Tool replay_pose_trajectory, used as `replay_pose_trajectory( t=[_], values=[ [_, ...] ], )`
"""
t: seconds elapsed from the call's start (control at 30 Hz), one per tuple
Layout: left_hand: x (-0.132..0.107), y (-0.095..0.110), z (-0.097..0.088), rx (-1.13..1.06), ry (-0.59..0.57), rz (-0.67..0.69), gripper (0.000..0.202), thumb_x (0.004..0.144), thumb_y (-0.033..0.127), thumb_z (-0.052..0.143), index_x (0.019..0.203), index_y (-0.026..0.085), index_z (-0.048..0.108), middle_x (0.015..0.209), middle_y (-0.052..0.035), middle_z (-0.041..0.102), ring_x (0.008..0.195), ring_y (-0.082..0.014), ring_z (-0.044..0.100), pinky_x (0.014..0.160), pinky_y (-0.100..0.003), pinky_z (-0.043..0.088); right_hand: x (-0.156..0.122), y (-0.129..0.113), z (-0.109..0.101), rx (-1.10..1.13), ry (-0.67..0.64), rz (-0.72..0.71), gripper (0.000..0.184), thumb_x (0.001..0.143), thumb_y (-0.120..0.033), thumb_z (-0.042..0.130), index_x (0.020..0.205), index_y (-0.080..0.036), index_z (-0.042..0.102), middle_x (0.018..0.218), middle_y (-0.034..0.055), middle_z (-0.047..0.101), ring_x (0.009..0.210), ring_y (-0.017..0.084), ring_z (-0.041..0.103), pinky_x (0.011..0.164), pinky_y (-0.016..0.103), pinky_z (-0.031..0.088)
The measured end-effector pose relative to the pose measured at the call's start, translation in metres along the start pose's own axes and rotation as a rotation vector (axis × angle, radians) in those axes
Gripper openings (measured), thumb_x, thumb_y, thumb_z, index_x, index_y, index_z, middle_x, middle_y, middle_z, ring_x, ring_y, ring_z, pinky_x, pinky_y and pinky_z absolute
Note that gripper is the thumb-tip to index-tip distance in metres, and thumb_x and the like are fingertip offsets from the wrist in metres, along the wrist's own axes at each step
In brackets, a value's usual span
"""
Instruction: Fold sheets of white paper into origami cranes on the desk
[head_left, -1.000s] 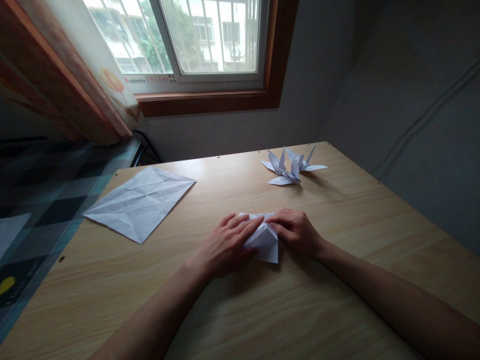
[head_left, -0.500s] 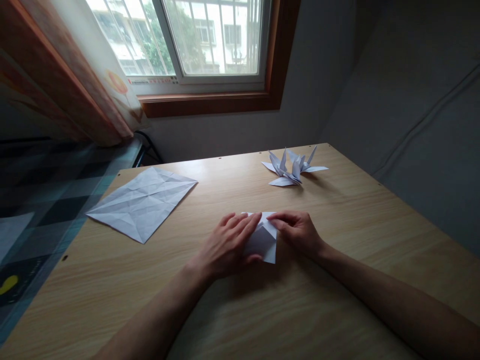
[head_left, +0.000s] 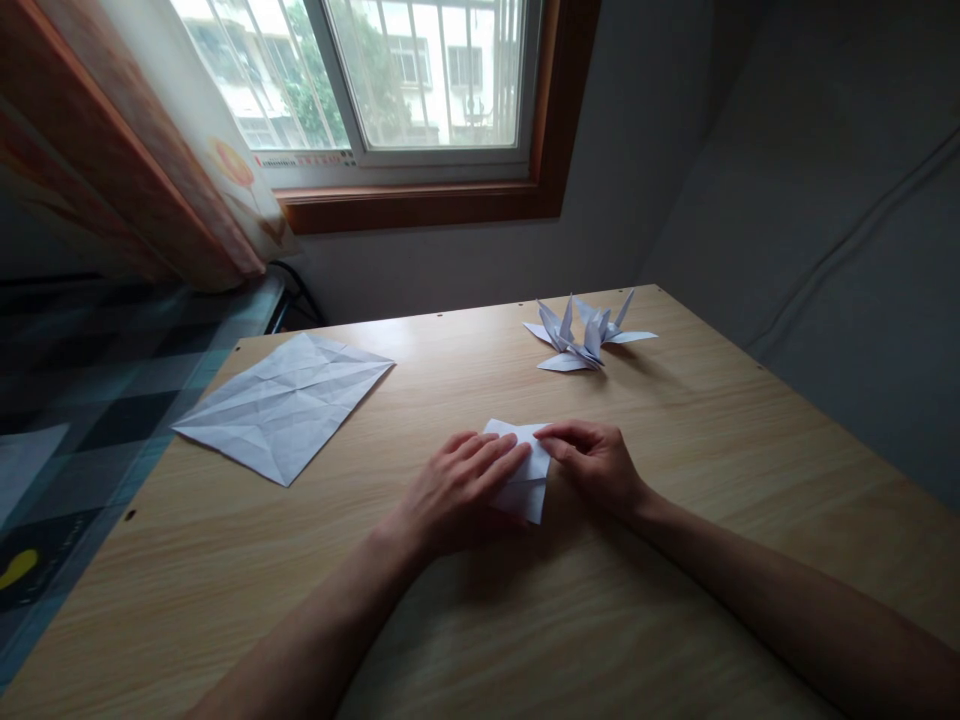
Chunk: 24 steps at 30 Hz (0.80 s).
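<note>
A small folded piece of white paper [head_left: 527, 496] lies on the wooden table between my two hands. Over its left part rests my left hand [head_left: 472, 480], fingers stretched out and pressing on the paper, with the thumb low near its bottom edge. My right hand [head_left: 592, 458] pinches the paper's upper right corner between thumb and forefinger, the other fingers curled in. A flap is folded down across the upper half of the paper. Part of the paper is hidden under my left hand.
White folded paper cranes [head_left: 574, 345] stand at the back right of the table [head_left: 420, 400]. A creased, unfolded paper sheet [head_left: 289, 410] lies at the back left. Beyond the left edge is a surface with a checked cloth [head_left: 120, 380]. A window [head_left: 435, 80] and curtain [head_left: 135, 140] are behind.
The upper flap of the paper now lies folded flatter and straighter across it. My left fingers have slid slightly down and right over it; my right hand has hardly moved.
</note>
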<state>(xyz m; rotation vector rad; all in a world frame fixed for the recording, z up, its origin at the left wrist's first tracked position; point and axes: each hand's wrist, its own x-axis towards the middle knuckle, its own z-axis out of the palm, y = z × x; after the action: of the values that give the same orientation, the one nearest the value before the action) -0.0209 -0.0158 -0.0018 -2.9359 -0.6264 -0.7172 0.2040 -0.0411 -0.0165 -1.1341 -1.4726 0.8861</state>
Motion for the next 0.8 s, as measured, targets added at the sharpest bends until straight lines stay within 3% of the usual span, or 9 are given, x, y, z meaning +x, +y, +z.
replay_pose_trajectory(
  t=[0.1, 0.23, 0.3, 0.4, 0.47, 0.6, 0.63, 0.7, 0.8],
  values=[
    [0.001, 0.002, -0.001, -0.004, 0.001, -0.007, 0.053, 0.089, 0.028, 0.053, 0.139, 0.015, 0.041, 0.128, -0.0133, 0.063, 0.111, -0.0245, 0.063, 0.094, -0.04, 0.048, -0.001, -0.004, 0.0, 0.046, -0.027, -0.039, 0.013, 0.083, -0.029, 0.068, 0.089, -0.022, 0.076, 0.087, 0.0029, 0.077, 0.081, 0.02, 0.071, 0.076, 0.03, 0.055],
    [0.003, 0.004, -0.004, -0.048, -0.005, -0.017, 0.075, 0.082, 0.041, 0.061, 0.144, 0.012, 0.031, 0.129, -0.0171, 0.061, 0.113, -0.0283, 0.062, 0.094, -0.042, 0.048, -0.002, -0.008, 0.0, 0.075, -0.02, -0.036, 0.014, 0.084, -0.03, 0.067, 0.092, -0.023, 0.076, 0.091, 0.0032, 0.076, 0.085, 0.02, 0.071, 0.08, 0.031, 0.055],
    [0.003, 0.003, -0.004, -0.057, -0.003, -0.025, 0.072, 0.083, 0.036, 0.059, 0.144, 0.011, 0.031, 0.126, -0.0177, 0.063, 0.11, -0.0281, 0.064, 0.092, -0.042, 0.049, -0.002, -0.01, 0.0, 0.095, -0.005, -0.014, 0.015, 0.084, -0.031, 0.067, 0.093, -0.023, 0.075, 0.095, 0.0041, 0.076, 0.089, 0.021, 0.07, 0.083, 0.033, 0.054],
    [0.001, 0.001, -0.003, -0.086, 0.052, -0.085, 0.053, 0.082, 0.018, 0.052, 0.134, 0.014, 0.044, 0.112, -0.0136, 0.07, 0.096, -0.0242, 0.069, 0.083, -0.037, 0.052, -0.004, -0.01, 0.0, 0.163, -0.021, -0.011, 0.022, 0.084, -0.031, 0.067, 0.104, -0.023, 0.07, 0.094, 0.0044, 0.074, 0.09, 0.021, 0.069, 0.082, 0.034, 0.053],
    [-0.001, 0.0, -0.003, -0.142, 0.122, -0.169, 0.042, 0.08, 0.014, 0.051, 0.122, 0.016, 0.055, 0.101, -0.0101, 0.073, 0.086, -0.0221, 0.07, 0.077, -0.034, 0.052, -0.005, -0.009, 0.001, 0.228, 0.002, -0.026, 0.033, 0.083, -0.032, 0.068, 0.114, -0.024, 0.06, 0.088, 0.0024, 0.072, 0.086, 0.02, 0.068, 0.081, 0.035, 0.053],
    [0.0, 0.005, -0.005, -0.295, 0.271, -0.443, 0.025, 0.082, 0.017, 0.053, 0.104, 0.018, 0.064, 0.09, -0.0063, 0.073, 0.078, -0.019, 0.068, 0.073, -0.03, 0.051, -0.003, -0.005, 0.003, 0.187, 0.202, -0.022, 0.032, 0.078, -0.036, 0.072, 0.099, -0.024, 0.052, 0.078, -0.0013, 0.063, 0.074, 0.016, 0.062, 0.073, 0.03, 0.05],
    [0.0, 0.007, -0.005, -0.346, 0.283, -0.518, 0.02, 0.083, 0.019, 0.052, 0.099, 0.017, 0.064, 0.083, -0.0048, 0.072, 0.072, -0.0175, 0.066, 0.069, -0.028, 0.05, -0.001, -0.005, 0.003, 0.144, 0.191, -0.004, 0.032, 0.076, -0.039, 0.074, 0.095, -0.023, 0.053, 0.079, -0.0007, 0.062, 0.073, 0.015, 0.06, 0.071, 0.029, 0.049],
    [0.003, 0.013, -0.004, -0.476, 0.262, -0.624, 0.017, 0.089, 0.024, 0.048, 0.09, 0.016, 0.063, 0.071, -0.0017, 0.067, 0.061, -0.0142, 0.059, 0.06, -0.024, 0.046, 0.002, -0.005, 0.004, 0.069, 0.049, 0.023, 0.034, 0.074, -0.044, 0.075, 0.092, -0.021, 0.057, 0.086, 0.0024, 0.063, 0.077, 0.017, 0.06, 0.071, 0.03, 0.049],
    [0.006, 0.018, -0.003, -0.676, 0.177, -0.611, 0.028, 0.093, 0.035, 0.046, 0.083, 0.014, 0.061, 0.067, -0.001, 0.061, 0.059, -0.0127, 0.053, 0.056, -0.023, 0.043, 0.002, -0.008, 0.005, 0.002, -0.227, -0.048, 0.03, 0.077, -0.047, 0.07, 0.086, -0.019, 0.063, 0.09, 0.0051, 0.066, 0.078, 0.019, 0.06, 0.071, 0.031, 0.049]
  ],
)
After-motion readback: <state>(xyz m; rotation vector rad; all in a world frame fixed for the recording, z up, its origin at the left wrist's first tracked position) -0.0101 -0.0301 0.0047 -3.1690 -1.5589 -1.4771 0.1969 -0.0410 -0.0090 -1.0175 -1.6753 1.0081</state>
